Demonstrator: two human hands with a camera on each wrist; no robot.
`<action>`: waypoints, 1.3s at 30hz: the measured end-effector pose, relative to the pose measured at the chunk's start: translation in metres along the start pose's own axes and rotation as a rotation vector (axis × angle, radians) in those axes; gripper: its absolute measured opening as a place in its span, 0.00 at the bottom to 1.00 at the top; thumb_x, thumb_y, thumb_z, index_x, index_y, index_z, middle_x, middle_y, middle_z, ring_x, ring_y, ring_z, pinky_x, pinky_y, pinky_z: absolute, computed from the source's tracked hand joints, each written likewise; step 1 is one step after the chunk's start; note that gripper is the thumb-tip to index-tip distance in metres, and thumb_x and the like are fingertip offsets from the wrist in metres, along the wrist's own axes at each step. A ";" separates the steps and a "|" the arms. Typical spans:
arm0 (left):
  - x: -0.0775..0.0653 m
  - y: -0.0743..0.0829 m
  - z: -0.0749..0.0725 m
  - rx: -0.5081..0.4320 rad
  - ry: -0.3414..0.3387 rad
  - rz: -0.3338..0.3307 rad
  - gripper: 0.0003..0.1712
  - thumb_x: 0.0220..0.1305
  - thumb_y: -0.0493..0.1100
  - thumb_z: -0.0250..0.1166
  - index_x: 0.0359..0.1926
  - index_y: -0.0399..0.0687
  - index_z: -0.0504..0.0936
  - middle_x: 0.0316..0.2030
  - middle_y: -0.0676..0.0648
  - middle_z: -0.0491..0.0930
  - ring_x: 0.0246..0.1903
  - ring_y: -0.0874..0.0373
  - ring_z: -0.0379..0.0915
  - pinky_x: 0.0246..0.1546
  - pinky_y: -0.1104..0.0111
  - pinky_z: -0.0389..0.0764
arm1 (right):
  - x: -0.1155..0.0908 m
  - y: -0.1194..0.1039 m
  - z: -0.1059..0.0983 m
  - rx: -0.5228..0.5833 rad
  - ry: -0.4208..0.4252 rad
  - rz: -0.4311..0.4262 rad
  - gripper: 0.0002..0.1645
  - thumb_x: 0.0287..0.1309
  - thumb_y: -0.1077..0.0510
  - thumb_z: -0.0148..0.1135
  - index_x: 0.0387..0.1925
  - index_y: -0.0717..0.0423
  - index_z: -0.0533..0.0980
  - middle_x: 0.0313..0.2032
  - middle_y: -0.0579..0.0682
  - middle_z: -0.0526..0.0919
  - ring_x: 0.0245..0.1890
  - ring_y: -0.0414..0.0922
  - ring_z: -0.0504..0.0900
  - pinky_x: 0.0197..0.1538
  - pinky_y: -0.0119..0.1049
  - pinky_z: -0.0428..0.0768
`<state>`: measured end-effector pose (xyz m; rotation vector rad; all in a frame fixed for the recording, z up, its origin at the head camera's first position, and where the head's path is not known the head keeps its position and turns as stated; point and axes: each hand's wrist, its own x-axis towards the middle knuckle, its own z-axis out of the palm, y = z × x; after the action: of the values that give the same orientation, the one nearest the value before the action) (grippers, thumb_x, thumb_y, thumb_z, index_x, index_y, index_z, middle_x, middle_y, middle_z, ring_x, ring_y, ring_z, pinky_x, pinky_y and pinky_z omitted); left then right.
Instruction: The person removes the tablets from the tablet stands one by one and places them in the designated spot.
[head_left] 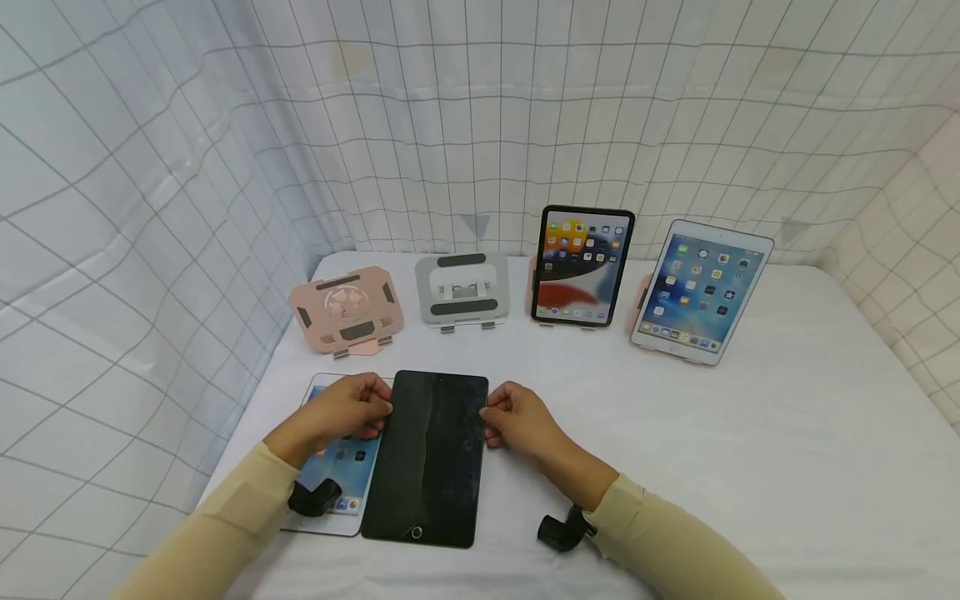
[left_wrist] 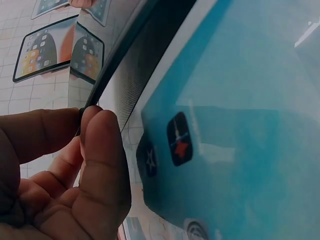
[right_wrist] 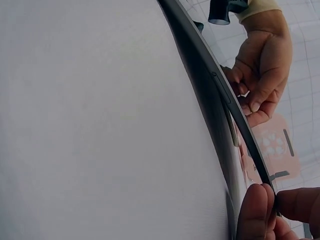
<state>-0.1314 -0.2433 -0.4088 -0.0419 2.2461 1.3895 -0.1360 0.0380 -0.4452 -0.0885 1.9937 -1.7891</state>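
Note:
A black tablet (head_left: 435, 467) with a dark screen and a round home button is gripped along both long sides, near its top end. My left hand (head_left: 348, 408) pinches the left edge between thumb and fingers. On the opposite edge my right hand (head_left: 521, 421) pinches likewise. The left wrist view shows the fingertips of the left hand (left_wrist: 65, 175) on the thin tablet edge (left_wrist: 100, 82). In the right wrist view the tablet (right_wrist: 235, 105) stands off the cloth below it. A white tablet (head_left: 341, 475) with a lit blue screen lies flat under my left wrist, partly covered.
Along the back stand a pink stand (head_left: 348, 308), a grey stand (head_left: 462, 287), a black-framed tablet (head_left: 581, 267) on a stand and a white tablet (head_left: 701, 292) on another. White cloth (head_left: 787, 467) covers the table. Checked curtains (head_left: 480, 125) hang behind and at the sides.

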 end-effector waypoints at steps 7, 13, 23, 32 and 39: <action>0.004 -0.004 0.000 0.012 0.004 -0.017 0.09 0.70 0.34 0.58 0.47 0.33 0.72 0.33 0.43 0.76 0.30 0.54 0.76 0.32 0.64 0.82 | 0.003 0.000 -0.003 -0.046 -0.031 -0.004 0.06 0.67 0.67 0.57 0.42 0.67 0.71 0.27 0.57 0.79 0.21 0.42 0.80 0.26 0.35 0.83; 0.006 -0.007 -0.001 0.014 0.008 -0.026 0.10 0.68 0.33 0.59 0.47 0.31 0.73 0.33 0.42 0.77 0.29 0.55 0.77 0.31 0.64 0.83 | 0.007 0.000 -0.006 -0.101 -0.072 -0.011 0.06 0.66 0.69 0.57 0.42 0.68 0.72 0.27 0.56 0.80 0.21 0.42 0.81 0.26 0.34 0.82; 0.005 -0.007 -0.002 0.038 0.020 -0.048 0.11 0.66 0.34 0.62 0.47 0.31 0.75 0.34 0.42 0.79 0.30 0.54 0.80 0.33 0.63 0.84 | 0.009 -0.003 -0.010 -0.163 -0.102 0.031 0.06 0.66 0.67 0.59 0.42 0.66 0.73 0.27 0.55 0.82 0.22 0.43 0.83 0.27 0.33 0.82; 0.007 -0.006 -0.001 0.056 0.043 -0.046 0.11 0.66 0.34 0.63 0.46 0.32 0.76 0.34 0.43 0.79 0.29 0.56 0.80 0.31 0.64 0.83 | 0.012 -0.006 -0.012 -0.167 -0.084 0.056 0.05 0.65 0.66 0.61 0.40 0.66 0.75 0.28 0.55 0.83 0.22 0.42 0.84 0.27 0.32 0.82; 0.007 -0.005 -0.001 0.067 0.042 -0.060 0.12 0.66 0.35 0.63 0.47 0.32 0.76 0.34 0.42 0.80 0.29 0.56 0.80 0.31 0.64 0.83 | 0.012 -0.005 -0.011 -0.177 -0.055 0.054 0.04 0.65 0.66 0.62 0.38 0.65 0.76 0.24 0.54 0.84 0.21 0.42 0.84 0.26 0.30 0.81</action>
<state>-0.1368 -0.2447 -0.4157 -0.1157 2.3057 1.2923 -0.1522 0.0435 -0.4434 -0.1363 2.0911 -1.5578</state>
